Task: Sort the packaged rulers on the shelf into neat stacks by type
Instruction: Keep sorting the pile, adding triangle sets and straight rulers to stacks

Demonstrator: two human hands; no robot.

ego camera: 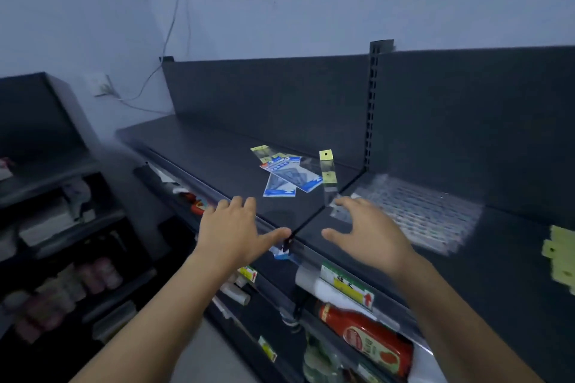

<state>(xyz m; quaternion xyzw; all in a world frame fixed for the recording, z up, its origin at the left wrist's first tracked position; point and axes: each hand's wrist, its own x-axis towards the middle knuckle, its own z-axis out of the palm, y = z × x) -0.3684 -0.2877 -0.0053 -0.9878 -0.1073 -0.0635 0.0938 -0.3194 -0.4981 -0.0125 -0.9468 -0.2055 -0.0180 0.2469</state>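
Both bare forearms reach up from the lower edge toward the dark grey metal shelf [202, 146]. The left grip [236, 227] and right grip [367, 230] are each spread wide with straight fingers, holding nothing. Beyond the fingertips lies a loose heap of blue-and-white packaged rulers [289, 179], overlapping, long axes mostly diagonal from far left to near right. Just right of it, a clear ruler sleeve with yellow header cards [328, 176] points away from the person. Its near end is close to the right grip's fingertips [345, 203], so that hand is likely nearer.
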